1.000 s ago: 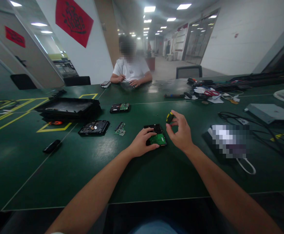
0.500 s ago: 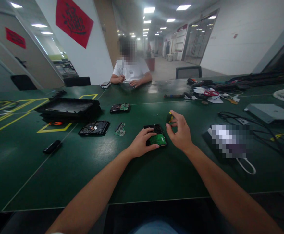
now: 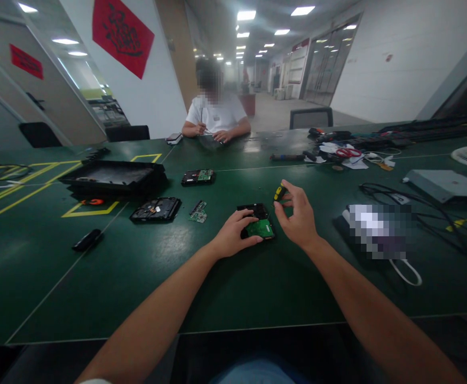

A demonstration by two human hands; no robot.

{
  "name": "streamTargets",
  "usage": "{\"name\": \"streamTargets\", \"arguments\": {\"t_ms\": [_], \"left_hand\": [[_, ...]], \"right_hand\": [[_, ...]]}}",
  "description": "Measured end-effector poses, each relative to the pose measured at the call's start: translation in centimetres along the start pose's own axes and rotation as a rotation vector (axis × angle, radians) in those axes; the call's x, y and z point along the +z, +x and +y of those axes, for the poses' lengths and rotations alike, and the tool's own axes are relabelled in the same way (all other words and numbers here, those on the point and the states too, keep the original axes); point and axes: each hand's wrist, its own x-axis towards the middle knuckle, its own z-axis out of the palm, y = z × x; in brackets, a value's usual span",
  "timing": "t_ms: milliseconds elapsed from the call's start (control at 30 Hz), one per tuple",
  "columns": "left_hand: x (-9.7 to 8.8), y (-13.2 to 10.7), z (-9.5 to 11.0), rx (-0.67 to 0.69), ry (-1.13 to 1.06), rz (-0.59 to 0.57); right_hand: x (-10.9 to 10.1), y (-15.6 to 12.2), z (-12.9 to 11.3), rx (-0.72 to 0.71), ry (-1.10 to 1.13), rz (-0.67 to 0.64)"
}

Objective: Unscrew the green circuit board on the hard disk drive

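Left fingers (image 3: 240,214): on our left hand (image 3: 229,234), they bend over the left side of the green-boarded drive (image 3: 262,229) and hold it, thumb at its near edge.
Right fingers (image 3: 292,189): on our right hand (image 3: 300,217), they pinch the yellow-and-black screwdriver (image 3: 280,192), which leans near the drive's right side; we cannot tell whether its tip touches.
Black trays (image 3: 151,178): stacked well to our left, among yellow lines on the green surface (image 3: 257,298).
Small black object (image 3: 87,240): lying nearer us than the trays.
Orange piece (image 3: 94,202): just at the near side of the trays.
Opened drive (image 3: 156,209): flat, between the trays and the loose circuit boards (image 3: 198,211).
Second drive (image 3: 198,176): beyond those boards.
Co-worker (image 3: 217,114): seated across from us in a white top.
Green-boarded drive: flat on the surface before us, between our hands.
Blurred box (image 3: 377,229): right of our right hand, a white loop at its near end.
Black cables (image 3: 429,220): looping beside that box.
Grey metal box (image 3: 449,184): beyond the cables, far right.
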Motion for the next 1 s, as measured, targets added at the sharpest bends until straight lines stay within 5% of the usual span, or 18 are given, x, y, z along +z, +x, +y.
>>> {"name": "streamTargets", "arguments": {"t_ms": [1000], "left_hand": [[0.09,-0.03,-0.19,0.024,0.001,0.010]], "right_hand": [[-0.07,0.04,-0.20,-0.017,0.004,0.024]]}}
